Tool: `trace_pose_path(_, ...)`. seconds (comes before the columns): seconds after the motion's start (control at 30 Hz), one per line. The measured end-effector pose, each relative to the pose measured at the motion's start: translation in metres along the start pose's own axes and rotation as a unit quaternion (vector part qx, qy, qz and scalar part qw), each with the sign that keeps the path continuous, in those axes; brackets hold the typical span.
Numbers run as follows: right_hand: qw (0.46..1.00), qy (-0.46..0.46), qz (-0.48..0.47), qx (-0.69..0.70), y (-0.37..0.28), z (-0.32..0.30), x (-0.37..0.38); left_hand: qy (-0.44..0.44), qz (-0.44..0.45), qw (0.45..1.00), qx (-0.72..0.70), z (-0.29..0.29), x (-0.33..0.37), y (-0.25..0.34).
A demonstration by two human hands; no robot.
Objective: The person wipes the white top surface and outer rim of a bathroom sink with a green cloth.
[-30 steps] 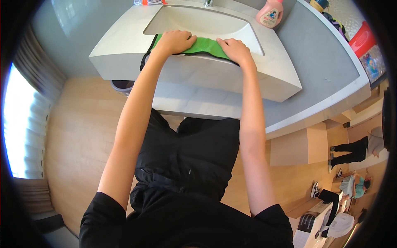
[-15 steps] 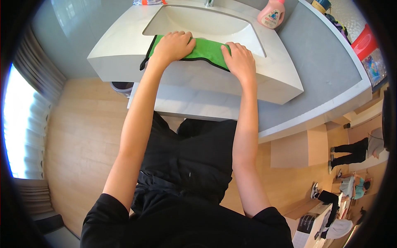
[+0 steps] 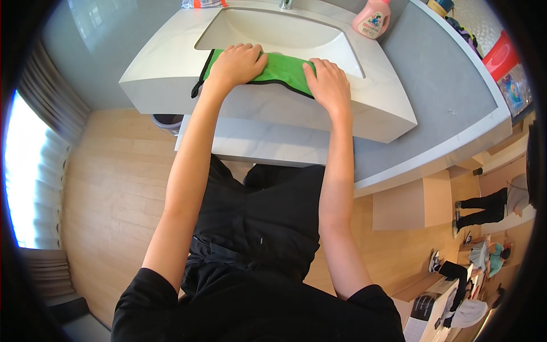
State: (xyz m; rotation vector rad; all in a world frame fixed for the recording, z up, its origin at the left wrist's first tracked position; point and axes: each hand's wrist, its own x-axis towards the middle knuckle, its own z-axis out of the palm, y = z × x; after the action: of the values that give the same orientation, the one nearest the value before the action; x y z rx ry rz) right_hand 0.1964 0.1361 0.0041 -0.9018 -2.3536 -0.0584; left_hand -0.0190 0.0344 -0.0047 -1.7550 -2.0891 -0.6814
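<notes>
A green cloth (image 3: 283,68) with black edging lies folded along the front rim of the white sink (image 3: 250,27). A black corner loop hangs from its left end over the counter's front face. My left hand (image 3: 238,62) is closed over the cloth's left part, its fingertips toward the basin. Around the right end, my right hand (image 3: 329,81) grips the cloth with the thumb along its top. Both forearms reach straight forward, and the cloth's middle shows between the hands. The undersides of my fingers are hidden.
On the counter's right stands a pink bottle (image 3: 372,19); a plastic packet (image 3: 204,3) lies at the back left, and a tap (image 3: 286,4) rises behind the basin. A grey partition (image 3: 433,102) curves along the right. Below the counter's left is a bin (image 3: 168,121). Other people are far right.
</notes>
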Motion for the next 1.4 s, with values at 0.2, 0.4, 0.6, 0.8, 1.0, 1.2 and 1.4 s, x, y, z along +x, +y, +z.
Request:
trace_pose_path(0.2,1.000,-0.012,0.003,-0.003,0.002,0.001,0.003,-0.007,-0.003,1.000,0.004,-0.001,0.002,0.001)
trace_pose_path(0.4,1.000,0.000,-0.002,-0.001,0.004,0.004,-0.001,-0.024,-0.006,1.000,0.018,-0.006,-0.001,0.007)
trace_pose_path(0.6,0.998,0.059,-0.029,-0.010,0.002,0.006,-0.011,0.052,0.036,0.997,0.046,-0.006,-0.014,0.013)
trace_pose_path(0.8,0.993,0.099,-0.051,-0.033,0.003,0.006,-0.018,0.133,0.117,0.979,0.105,0.009,-0.011,0.005)
trace_pose_path(1.0,0.992,0.114,-0.053,-0.029,0.015,0.006,-0.020,0.050,0.155,0.973,0.164,0.017,-0.002,0.028)
trace_pose_path(1.2,0.993,0.105,-0.030,-0.048,0.069,-0.013,-0.035,0.038,0.083,0.993,0.081,0.045,0.027,0.090)
trace_pose_path(1.4,0.999,0.028,-0.004,-0.016,0.099,-0.037,-0.035,0.037,0.061,0.997,0.006,0.050,0.039,0.121)
